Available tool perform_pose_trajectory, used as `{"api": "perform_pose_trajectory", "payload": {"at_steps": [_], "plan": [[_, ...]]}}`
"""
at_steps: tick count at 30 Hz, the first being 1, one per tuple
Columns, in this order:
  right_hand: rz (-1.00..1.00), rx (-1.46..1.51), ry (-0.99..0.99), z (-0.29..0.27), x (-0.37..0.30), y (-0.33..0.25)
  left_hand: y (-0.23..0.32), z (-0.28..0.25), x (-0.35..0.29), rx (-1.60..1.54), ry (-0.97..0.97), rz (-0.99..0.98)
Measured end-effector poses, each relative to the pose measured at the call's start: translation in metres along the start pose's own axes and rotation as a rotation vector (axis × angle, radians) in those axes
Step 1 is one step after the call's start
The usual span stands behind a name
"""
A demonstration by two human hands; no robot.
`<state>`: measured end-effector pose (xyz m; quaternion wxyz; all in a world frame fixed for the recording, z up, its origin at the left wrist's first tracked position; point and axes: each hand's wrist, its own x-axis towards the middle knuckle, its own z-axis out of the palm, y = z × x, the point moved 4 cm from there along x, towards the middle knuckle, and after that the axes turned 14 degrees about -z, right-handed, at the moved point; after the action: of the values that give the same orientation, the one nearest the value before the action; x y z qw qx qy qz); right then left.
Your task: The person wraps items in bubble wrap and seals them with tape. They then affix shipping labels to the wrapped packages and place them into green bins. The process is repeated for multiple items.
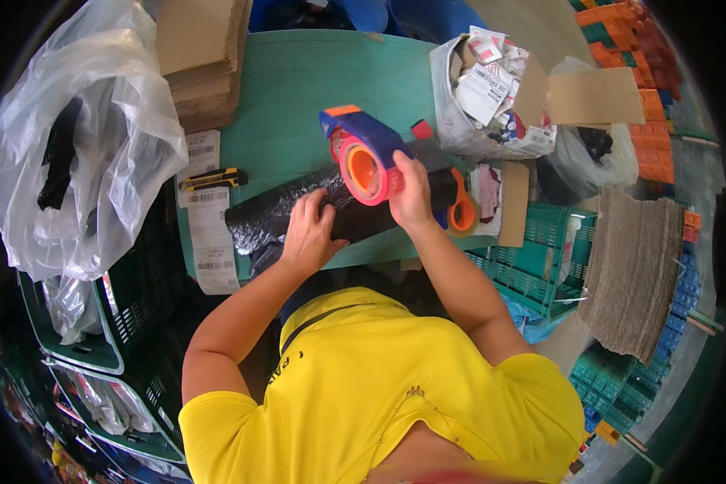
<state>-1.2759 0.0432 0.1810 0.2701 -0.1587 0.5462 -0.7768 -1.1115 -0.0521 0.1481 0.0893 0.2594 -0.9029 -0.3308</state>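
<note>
A long parcel wrapped in shiny black plastic (pixel 258 211) lies slantwise across the green table (pixel 315 77) in front of me. On its left part my left hand (pixel 309 232) rests with fingers stretched out, thumb a little apart. My right hand (pixel 412 192) grips a blue tape dispenser (pixel 371 133) with an orange tip and a pink-red tape roll (pixel 353 171), held over the parcel's middle. Whether the tape touches the plastic I cannot tell. Just right of that hand lies a second tape dispenser (pixel 464 211), orange and blue.
A yellow-black box cutter (pixel 214 179) lies on a strip of printed labels (pixel 211 234) at left. Stacked cardboard (pixel 202 48) and a clear plastic bag (pixel 129 89) stand far left. At right are a box of labels (pixel 492 97), green crates (pixel 540 250) and cardboard sheets (pixel 633 270).
</note>
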Motion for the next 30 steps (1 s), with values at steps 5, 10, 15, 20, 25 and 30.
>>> {"api": "perform_pose_trajectory", "payload": {"at_steps": [5,10,15,20,25,30], "plan": [[0.153,-0.313,0.031,-0.004,-0.019,0.032,-0.007,0.003,0.007,0.061,-0.107,0.045],[0.160,0.137,0.485,-0.002,-0.039,0.026,-0.005,-0.003,0.018,0.047,-0.112,0.037],[0.018,-0.559,-0.041,0.011,-0.088,-0.015,-0.007,-0.008,0.036,0.008,-0.108,0.042],[0.119,0.081,0.375,-0.013,-0.083,0.000,-0.005,-0.007,0.030,0.080,-0.080,0.148],[0.142,0.356,0.452,-0.018,-0.064,-0.004,-0.011,-0.001,0.030,0.089,-0.161,-0.008],[0.122,-0.280,0.052,-0.036,-0.160,-0.010,-0.011,-0.013,0.061,0.184,-0.291,0.032]]}}
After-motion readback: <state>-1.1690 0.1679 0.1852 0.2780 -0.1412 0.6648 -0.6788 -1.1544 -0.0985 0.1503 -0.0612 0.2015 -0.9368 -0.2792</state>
